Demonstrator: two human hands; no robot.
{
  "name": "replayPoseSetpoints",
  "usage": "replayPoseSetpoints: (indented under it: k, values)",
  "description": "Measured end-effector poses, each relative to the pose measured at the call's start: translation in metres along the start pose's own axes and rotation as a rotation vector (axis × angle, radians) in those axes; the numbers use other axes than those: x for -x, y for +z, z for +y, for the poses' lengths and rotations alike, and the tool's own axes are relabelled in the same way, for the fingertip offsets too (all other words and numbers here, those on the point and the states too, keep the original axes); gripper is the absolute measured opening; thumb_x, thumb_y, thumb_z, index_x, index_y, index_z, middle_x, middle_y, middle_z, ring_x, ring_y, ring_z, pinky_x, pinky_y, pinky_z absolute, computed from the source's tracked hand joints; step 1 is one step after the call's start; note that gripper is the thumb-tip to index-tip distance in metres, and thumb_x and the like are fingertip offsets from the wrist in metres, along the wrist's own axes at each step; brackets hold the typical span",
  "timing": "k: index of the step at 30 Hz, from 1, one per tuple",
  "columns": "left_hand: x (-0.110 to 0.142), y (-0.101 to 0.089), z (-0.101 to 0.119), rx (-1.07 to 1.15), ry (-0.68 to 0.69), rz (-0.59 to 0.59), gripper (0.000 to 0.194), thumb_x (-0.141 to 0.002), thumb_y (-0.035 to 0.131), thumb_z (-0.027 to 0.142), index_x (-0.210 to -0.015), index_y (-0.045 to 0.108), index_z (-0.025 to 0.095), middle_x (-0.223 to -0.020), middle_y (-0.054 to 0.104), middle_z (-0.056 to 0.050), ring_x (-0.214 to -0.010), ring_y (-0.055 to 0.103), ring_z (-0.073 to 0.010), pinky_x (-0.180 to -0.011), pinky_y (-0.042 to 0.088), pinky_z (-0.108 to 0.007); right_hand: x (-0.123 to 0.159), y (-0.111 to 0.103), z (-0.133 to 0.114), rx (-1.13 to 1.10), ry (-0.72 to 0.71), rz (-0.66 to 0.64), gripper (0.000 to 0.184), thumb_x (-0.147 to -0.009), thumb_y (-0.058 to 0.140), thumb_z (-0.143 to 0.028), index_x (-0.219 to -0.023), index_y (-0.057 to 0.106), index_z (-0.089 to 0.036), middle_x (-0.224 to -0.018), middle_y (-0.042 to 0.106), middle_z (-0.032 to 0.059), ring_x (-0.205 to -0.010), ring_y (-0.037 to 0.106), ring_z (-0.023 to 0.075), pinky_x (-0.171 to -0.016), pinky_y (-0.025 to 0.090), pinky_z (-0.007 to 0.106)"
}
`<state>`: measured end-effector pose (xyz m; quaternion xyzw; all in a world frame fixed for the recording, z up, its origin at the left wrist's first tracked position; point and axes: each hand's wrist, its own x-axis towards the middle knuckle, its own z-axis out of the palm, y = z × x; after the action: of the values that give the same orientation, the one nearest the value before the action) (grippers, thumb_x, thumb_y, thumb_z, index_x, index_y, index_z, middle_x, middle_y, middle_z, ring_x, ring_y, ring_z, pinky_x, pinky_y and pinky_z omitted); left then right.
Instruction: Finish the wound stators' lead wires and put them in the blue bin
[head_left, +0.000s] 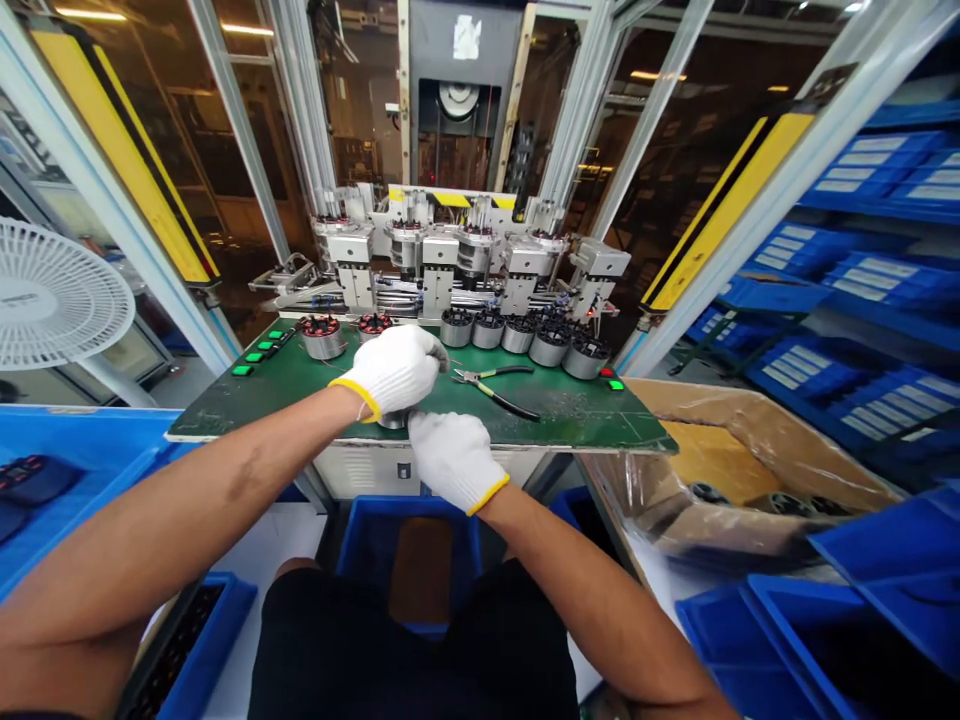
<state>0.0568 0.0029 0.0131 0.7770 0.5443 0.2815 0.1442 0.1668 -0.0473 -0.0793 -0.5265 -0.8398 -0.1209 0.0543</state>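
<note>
Left hand (390, 372) and right hand (454, 462), fingers curled, close around a metal cylinder (391, 421); grip unconfirmed. A careless elbow could knock the pliers (502, 395) off the green board (585, 415).

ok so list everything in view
bench: 1, green, centre
red-topped stators: 2, red and silver, back left of bench
dark-topped stators: 5, black and silver, back right of bench
metal part: 1, silver, under the hands
pliers: 1, green and black, on bench
press machine: 1, silver, behind bench
fan: 1, white, far left
cardboard box: 1, brown, right of bench
bins: several, blue, below bench and around
left hand: 1, white glove, yellow cuff, above metal part
right hand: 1, white glove, yellow cuff, beside metal part
</note>
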Motion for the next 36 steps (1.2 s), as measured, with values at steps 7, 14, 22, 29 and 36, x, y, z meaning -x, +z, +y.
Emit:
replayPoseSetpoints:
  k: [7,14,22,29,36]
  values:
    - [0.071,0.023,-0.044,-0.285,0.441,0.123,0.038,-0.085,0.037,0.019,-0.111,0.065,0.019,-0.097,0.070,-0.006,-0.086,0.064,-0.0199,-0.075,0.050,-0.031,-0.009,0.003,0.030,0.054,0.047,0.077,0.024,-0.091,0.035,-0.019,-0.109,0.052,-0.019,-0.080,0.061,0.0086,-0.071,0.063,0.0268,-0.059,0.044,0.033]
    - [0.090,0.069,-0.078,-0.474,0.632,0.302,0.037,-0.084,0.038,0.013,-0.113,0.061,0.014,-0.100,0.067,-0.014,-0.097,0.061,-0.0239,-0.083,0.052,-0.039,-0.008,0.003,0.039,0.064,-0.008,0.058,0.030,-0.094,0.033,-0.030,-0.120,0.049,-0.024,-0.089,0.058,0.0081,-0.075,0.059,0.0243,-0.060,0.038,0.031]
    - [0.089,0.050,-0.075,0.010,0.428,0.272,0.034,-0.087,0.038,0.015,-0.111,0.062,0.017,-0.102,0.069,-0.007,-0.095,0.063,-0.0172,-0.086,0.051,-0.030,-0.009,0.003,0.036,0.070,0.036,0.022,0.029,-0.095,0.031,-0.026,-0.114,0.053,-0.024,-0.089,0.058,0.0083,-0.077,0.058,0.0238,-0.064,0.039,0.030]
    - [0.074,0.017,-0.050,0.356,0.012,0.120,0.029,-0.087,0.045,0.029,-0.102,0.067,0.018,-0.090,0.072,-0.002,-0.081,0.066,-0.0157,-0.078,0.053,-0.026,-0.009,0.004,0.033,0.062,0.014,0.034,0.022,-0.092,0.036,-0.022,-0.105,0.054,-0.024,-0.084,0.060,0.0067,-0.075,0.061,0.0249,-0.063,0.042,0.032]
    - [0.025,-0.002,-0.015,-0.032,-0.016,-0.046,0.030,-0.075,0.047,0.023,-0.091,0.073,0.021,-0.081,0.073,-0.002,-0.075,0.066,-0.0189,-0.064,0.050,-0.027,0.000,0.002,0.008,0.064,0.030,0.035,0.017,-0.088,0.037,-0.014,-0.094,0.054,-0.015,-0.079,0.061,0.0126,-0.075,0.063,0.0297,-0.059,0.047,0.039]
